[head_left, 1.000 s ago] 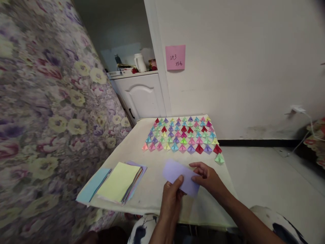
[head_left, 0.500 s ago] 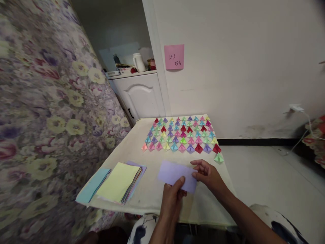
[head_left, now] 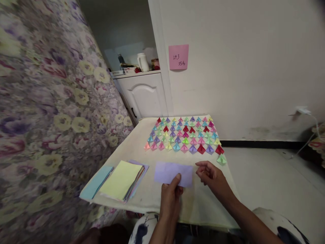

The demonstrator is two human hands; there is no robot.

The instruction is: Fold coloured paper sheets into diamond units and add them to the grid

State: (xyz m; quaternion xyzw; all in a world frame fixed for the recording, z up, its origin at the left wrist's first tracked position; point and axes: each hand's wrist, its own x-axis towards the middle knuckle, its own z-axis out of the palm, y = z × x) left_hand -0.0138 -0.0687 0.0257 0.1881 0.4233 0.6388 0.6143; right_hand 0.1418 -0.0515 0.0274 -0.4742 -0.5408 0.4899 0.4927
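Right hand (head_left: 212, 174) is now off the purple sheet (head_left: 167, 172), just right of it, loosely curled, empty; left hand (head_left: 170, 195) alone pinches the sheet's near edge.

Observed floral curtain (head_left: 50, 118) along left side. Noted white jug (head_left: 143, 62) and dark bottle (head_left: 121, 59) atop white cabinet (head_left: 146, 96); pink handwritten sheet (head_left: 178, 57) on pale wall (head_left: 241, 67). Recorded white plug (head_left: 303, 110) with cable at far right, above black baseboard (head_left: 254, 145).
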